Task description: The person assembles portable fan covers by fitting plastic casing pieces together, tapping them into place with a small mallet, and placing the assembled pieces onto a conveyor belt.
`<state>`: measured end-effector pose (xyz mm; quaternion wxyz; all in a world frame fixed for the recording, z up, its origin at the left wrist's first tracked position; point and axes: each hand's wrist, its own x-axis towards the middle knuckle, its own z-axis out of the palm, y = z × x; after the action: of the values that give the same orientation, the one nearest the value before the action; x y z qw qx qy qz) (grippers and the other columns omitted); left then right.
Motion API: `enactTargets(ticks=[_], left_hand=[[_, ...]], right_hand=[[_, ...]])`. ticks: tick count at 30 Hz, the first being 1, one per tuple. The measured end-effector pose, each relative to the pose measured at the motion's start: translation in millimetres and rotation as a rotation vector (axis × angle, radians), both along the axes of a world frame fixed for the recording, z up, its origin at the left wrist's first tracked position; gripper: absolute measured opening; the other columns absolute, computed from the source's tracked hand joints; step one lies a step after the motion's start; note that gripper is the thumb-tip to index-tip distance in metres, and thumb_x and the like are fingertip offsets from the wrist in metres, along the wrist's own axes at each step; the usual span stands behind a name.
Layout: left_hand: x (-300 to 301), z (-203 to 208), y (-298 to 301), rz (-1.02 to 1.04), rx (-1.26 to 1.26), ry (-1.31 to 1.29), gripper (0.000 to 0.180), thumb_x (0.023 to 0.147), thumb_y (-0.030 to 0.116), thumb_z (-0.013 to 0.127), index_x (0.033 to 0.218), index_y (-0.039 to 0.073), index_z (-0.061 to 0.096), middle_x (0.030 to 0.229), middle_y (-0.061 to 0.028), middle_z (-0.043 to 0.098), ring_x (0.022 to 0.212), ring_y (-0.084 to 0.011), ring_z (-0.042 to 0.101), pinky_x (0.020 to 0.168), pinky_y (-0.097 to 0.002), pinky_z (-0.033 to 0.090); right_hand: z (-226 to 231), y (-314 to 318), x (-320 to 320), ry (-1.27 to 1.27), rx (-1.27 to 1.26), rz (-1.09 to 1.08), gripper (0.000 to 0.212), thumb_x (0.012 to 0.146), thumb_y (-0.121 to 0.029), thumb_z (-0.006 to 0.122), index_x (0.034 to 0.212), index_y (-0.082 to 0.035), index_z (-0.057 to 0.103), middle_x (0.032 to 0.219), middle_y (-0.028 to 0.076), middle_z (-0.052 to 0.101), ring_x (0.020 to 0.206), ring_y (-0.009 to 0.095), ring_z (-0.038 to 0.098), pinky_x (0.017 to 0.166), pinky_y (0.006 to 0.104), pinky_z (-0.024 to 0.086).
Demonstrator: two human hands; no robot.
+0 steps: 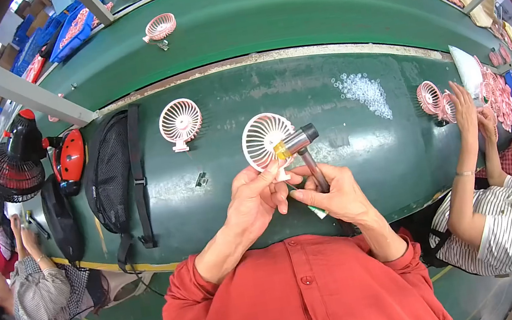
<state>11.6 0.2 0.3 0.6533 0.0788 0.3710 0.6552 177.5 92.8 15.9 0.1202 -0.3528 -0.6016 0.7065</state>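
My left hand (250,202) is closed on the stubby neck of a small pale fan (260,149) with a round slatted grille. Fingers of my right hand (335,196) wrap the dark handle of a mallet (296,142). Its metal head has a black end and a translucent yellow end, and the yellow end lies over the grille's middle, though I cannot tell if it touches. A thin green and white piece (318,211) shows below my right fingers; what it is stays unclear. Left of my hands, a similar white fan (181,123) lies on the table.
Clear small rings (364,94) lie heaped at right. A small green part (201,179) sits left of my hands. Farther left are a black backpack (114,174), a red case (69,160) and a black desk fan (14,171). Co-workers sit on both sides; the right one (486,218) handles pink fans.
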Motion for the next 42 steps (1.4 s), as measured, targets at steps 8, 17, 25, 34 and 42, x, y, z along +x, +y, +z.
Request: enactTargets(ticks=[8, 17, 25, 34, 42], left_hand=[[3, 4, -3, -0.003, 0.026, 0.164, 0.03, 0.098, 0.02, 0.055, 0.119, -0.002, 0.052, 0.092, -0.0186, 0.068, 0.055, -0.0137, 0.06, 0.044, -0.0269, 0.052], [-5, -4, -5, -0.032, -0.027, 0.218, 0.028, 0.097, 0.019, 0.057, 0.117, 0.0, 0.05, 0.088, -0.0184, 0.067, 0.05, -0.0145, 0.06, 0.04, -0.0275, 0.052], [7, -21, -9, -0.044, -0.143, -0.052, 0.028, 0.096, 0.028, 0.061, 0.095, 0.0, 0.062, 0.074, -0.0075, 0.064, 0.056, -0.0169, 0.062, 0.044, -0.0294, 0.052], [0, 0, -13, -0.128, -0.057, -0.064, 0.039, 0.102, 0.034, 0.048, 0.108, -0.003, 0.058, 0.084, -0.0136, 0.066, 0.061, -0.02, 0.065, 0.048, -0.0334, 0.055], [11, 3, -19, 0.101, 0.43, 1.778, 0.039, 0.076, 0.008, 0.075, 0.112, 0.004, 0.061, 0.11, -0.0115, 0.062, 0.095, -0.0288, 0.06, 0.079, -0.0377, 0.049]], right_hand=[[24, 1, 5, -0.164, 0.477, 0.077, 0.023, 0.083, -0.006, 0.071, 0.104, 0.001, 0.066, 0.063, -0.004, 0.054, 0.056, 0.004, 0.044, 0.051, 0.0236, 0.037], [21, 14, 10, -0.224, 0.438, 0.049, 0.022, 0.083, -0.012, 0.075, 0.098, 0.003, 0.068, 0.06, 0.005, 0.054, 0.057, 0.005, 0.044, 0.051, 0.0275, 0.039], [15, -15, -4, -0.158, 0.992, 0.244, 0.035, 0.08, -0.004, 0.067, 0.114, -0.005, 0.062, 0.108, 0.011, 0.061, 0.076, 0.034, 0.066, 0.063, 0.0414, 0.056], [-6, -2, -11, 0.07, 1.077, 0.091, 0.027, 0.08, -0.001, 0.065, 0.106, -0.004, 0.06, 0.095, 0.012, 0.061, 0.073, 0.033, 0.065, 0.058, 0.0411, 0.054], [-4, 41, -13, 0.059, -0.051, -0.269, 0.015, 0.087, -0.01, 0.071, 0.087, 0.004, 0.067, 0.064, 0.0, 0.06, 0.051, 0.003, 0.047, 0.041, 0.0222, 0.032]])
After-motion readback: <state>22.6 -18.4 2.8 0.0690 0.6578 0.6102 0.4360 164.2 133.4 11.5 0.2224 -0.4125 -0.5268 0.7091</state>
